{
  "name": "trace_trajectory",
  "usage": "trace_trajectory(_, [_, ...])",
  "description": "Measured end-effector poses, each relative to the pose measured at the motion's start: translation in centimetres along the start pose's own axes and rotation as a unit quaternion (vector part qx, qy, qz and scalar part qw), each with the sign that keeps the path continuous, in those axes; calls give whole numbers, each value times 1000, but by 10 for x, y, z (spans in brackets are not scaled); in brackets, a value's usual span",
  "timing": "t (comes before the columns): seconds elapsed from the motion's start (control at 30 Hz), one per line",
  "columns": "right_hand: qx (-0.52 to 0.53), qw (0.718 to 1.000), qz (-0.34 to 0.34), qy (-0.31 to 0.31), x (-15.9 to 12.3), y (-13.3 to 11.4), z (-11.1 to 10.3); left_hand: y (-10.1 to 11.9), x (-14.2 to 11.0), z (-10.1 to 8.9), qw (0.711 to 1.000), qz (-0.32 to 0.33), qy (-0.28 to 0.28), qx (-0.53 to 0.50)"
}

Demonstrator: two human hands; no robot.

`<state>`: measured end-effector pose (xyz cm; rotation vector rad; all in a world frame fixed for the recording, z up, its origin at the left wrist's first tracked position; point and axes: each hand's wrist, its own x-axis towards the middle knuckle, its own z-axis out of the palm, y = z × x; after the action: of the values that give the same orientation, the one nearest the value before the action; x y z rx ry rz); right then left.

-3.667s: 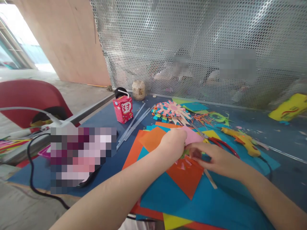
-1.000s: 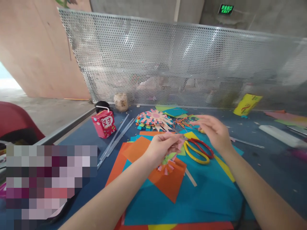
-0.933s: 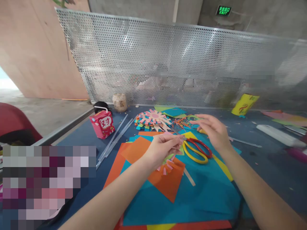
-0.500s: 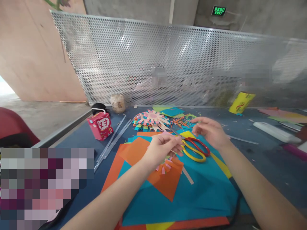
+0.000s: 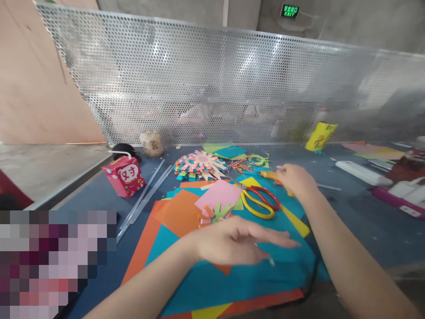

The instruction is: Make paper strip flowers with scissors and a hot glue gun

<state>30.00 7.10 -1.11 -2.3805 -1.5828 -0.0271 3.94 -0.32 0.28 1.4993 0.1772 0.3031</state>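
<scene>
My left hand (image 5: 244,241) hovers low over the blue paper sheets (image 5: 265,279), fingers stretched out and slightly blurred. A small pale speck shows by its fingertips; I cannot tell what it is. Just behind this hand lies a small fringed paper flower (image 5: 217,213) in orange, pink and green, partly covered by it. A pink paper square (image 5: 219,195) lies beyond the flower. My right hand (image 5: 297,181) is closed over a yellow glue gun (image 5: 269,175), its nozzle pointing left and its body mostly hidden. Scissors (image 5: 257,201) with yellow and red handles lie between the hands.
Fringed paper flowers (image 5: 201,161) are piled at the back, with orange paper scraps (image 5: 242,165) beside them. Clear glue sticks (image 5: 149,192) and a red drink carton (image 5: 124,175) are on the left. A yellow packet (image 5: 320,136) stands before the perforated metal screen (image 5: 186,79).
My right hand has gone from hanging in the air to the glue gun. My left hand has left the pink paper, moved nearer and opened. The view has shifted right.
</scene>
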Motion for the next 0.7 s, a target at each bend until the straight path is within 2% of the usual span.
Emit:
trace_trajectory(0.07, [-23, 999, 22, -10, 3, 5, -1, 2, -1, 4, 997, 12, -41, 64])
trace_trajectory(0.13, [-39, 998, 38, -18, 4, 6, -1, -1, 1, 3, 994, 51, -39, 93])
trace_trajectory(0.2, [-51, 997, 52, -24, 6, 4, 1, -7, 4, -1, 994, 78, 1, 74])
trace_trajectory(0.33, [-68, 991, 108, -26, 7, 2, 6, -10, 5, -6, 993, 61, 100, 25])
trace_trajectory(0.5, [-56, 977, 193, -68, 8, 6, 16, 5, -2, -13, 976, 51, 189, 96])
trace_trajectory(0.6, [-33, 978, 179, -102, 8, 7, 20, 11, -6, -25, 945, 38, 281, 163])
trace_trajectory(0.67, [-21, 981, 161, -108, 8, 6, 21, 10, -11, -36, 912, 42, 351, 209])
trace_trajectory(0.7, [-15, 982, 154, -108, 8, 5, 22, 7, -15, -42, 892, 15, 371, 257])
